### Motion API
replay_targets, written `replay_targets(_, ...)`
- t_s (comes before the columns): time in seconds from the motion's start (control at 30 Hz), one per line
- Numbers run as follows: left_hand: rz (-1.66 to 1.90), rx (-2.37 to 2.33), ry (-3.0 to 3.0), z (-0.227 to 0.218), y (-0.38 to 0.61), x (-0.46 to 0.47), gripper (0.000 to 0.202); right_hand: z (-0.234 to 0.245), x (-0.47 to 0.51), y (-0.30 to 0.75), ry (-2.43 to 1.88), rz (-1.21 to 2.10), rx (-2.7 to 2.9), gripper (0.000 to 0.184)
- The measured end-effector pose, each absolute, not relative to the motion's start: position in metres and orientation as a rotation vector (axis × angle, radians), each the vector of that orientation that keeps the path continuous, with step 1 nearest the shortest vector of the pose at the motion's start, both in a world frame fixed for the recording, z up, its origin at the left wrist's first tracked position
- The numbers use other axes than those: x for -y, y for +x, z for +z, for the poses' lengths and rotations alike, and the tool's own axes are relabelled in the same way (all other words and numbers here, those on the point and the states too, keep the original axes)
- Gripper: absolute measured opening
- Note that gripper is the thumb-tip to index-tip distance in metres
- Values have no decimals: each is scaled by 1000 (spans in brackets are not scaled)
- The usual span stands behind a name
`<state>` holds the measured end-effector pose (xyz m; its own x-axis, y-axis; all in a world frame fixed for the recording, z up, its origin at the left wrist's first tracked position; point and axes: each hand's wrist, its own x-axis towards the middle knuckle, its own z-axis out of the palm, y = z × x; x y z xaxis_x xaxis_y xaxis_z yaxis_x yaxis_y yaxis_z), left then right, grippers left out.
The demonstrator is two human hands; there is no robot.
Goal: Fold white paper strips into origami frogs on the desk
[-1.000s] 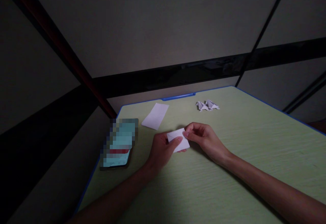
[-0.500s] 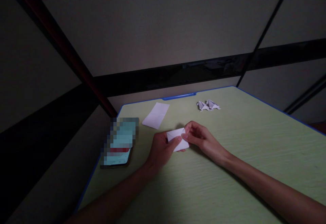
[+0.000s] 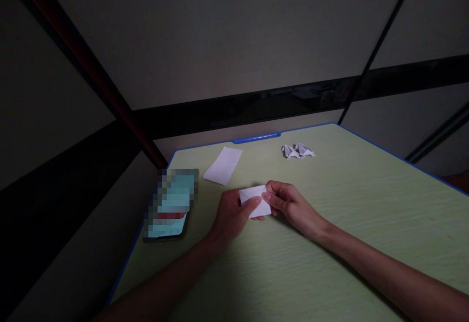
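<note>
Both of my hands pinch a small folded white paper (image 3: 255, 200) just above the green table (image 3: 330, 244). My left hand (image 3: 232, 214) grips its left side, thumb on top. My right hand (image 3: 291, 203) holds its right edge with fingers curled and thumb pressed on the paper. Part of the paper is hidden behind my fingers.
A flat white sheet (image 3: 223, 165) lies at the back left. Two small folded paper figures (image 3: 297, 151) sit at the back middle. A phone (image 3: 170, 204) with a lit screen rests at the table's left edge. A blue rim (image 3: 256, 139) borders the table.
My right hand's fingers have curled lower onto the paper's right edge. The paper and my left hand have hardly shifted.
</note>
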<state>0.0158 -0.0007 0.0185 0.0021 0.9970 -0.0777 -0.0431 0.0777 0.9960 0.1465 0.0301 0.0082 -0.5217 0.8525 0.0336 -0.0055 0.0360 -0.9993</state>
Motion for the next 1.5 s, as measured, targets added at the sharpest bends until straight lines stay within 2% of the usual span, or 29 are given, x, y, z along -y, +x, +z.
replay_targets(0.67,1049,-1167,1293,13,13,-6,20,-1,-39,150,-704,1707,1479,25)
replay_targets(0.97,1061,-1158,1286,9,13,-8,18,15,-36,154,-807,1639,1753,23)
replay_targets(1.13,1046,-1124,1285,7,13,-8,16,13,-36,155,-894,1677,1617,29)
replay_targets(1.27,1086,-1091,1248,6,12,-9,18,10,-35,152,-960,1616,1582,32)
replay_targets(1.5,1122,-1139,1227,9,11,-8,18,10,-38,152,-893,1451,1577,22)
